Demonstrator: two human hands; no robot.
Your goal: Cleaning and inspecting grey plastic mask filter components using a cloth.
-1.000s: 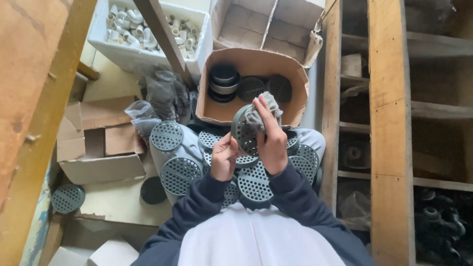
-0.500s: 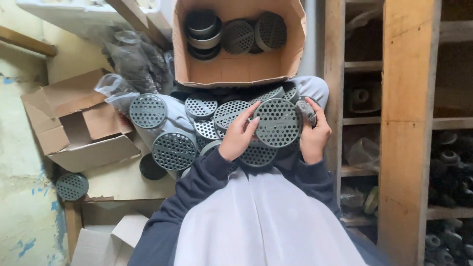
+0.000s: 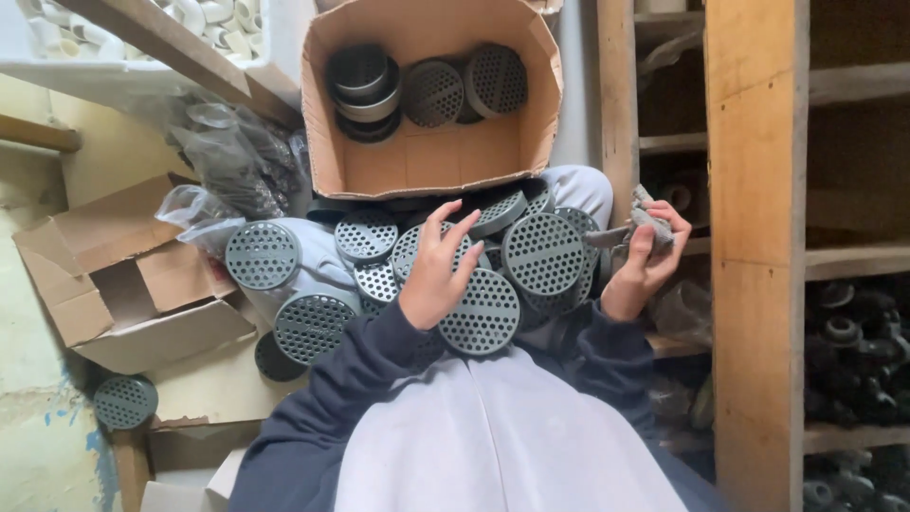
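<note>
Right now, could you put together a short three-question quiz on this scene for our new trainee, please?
1. True or false: the left hand rests spread on the pile of grey perforated discs in the person's lap.
2. What does the right hand hold? A) a crumpled grey cloth B) a hammer C) a white pipe fitting
3. Fill in: a few discs and stacked dark rings lie inside the open ______ box just beyond the lap.

Key:
1. True.
2. A, the crumpled grey cloth, held off to the side near the wooden shelf post.
3. Cardboard.
</note>
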